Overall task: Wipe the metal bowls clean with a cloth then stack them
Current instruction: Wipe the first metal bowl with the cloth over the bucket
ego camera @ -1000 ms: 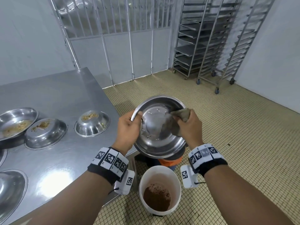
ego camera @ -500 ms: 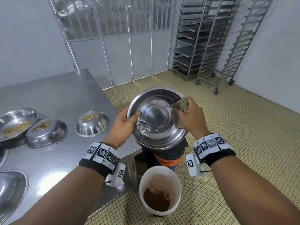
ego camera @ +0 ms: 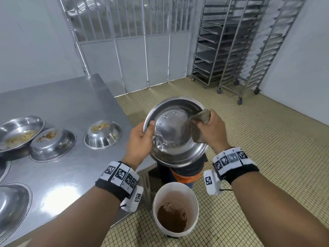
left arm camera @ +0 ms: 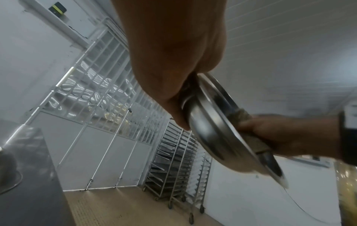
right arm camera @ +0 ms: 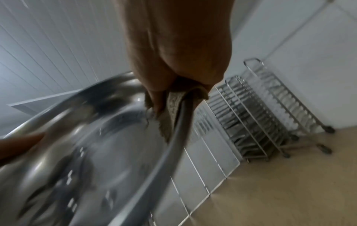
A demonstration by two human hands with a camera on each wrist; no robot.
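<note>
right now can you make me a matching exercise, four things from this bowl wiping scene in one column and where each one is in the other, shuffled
Things:
1. cloth
2. held bowl
3. white bucket
4. dirty bowls

Places:
A. on the steel table
B. on the tiled floor, below the hands
C. bunched in the right hand, over the bowl's rim
D. rim gripped by the left hand, tilted above the bucket

Pairs: 1-C, 2-D, 3-B, 4-A
</note>
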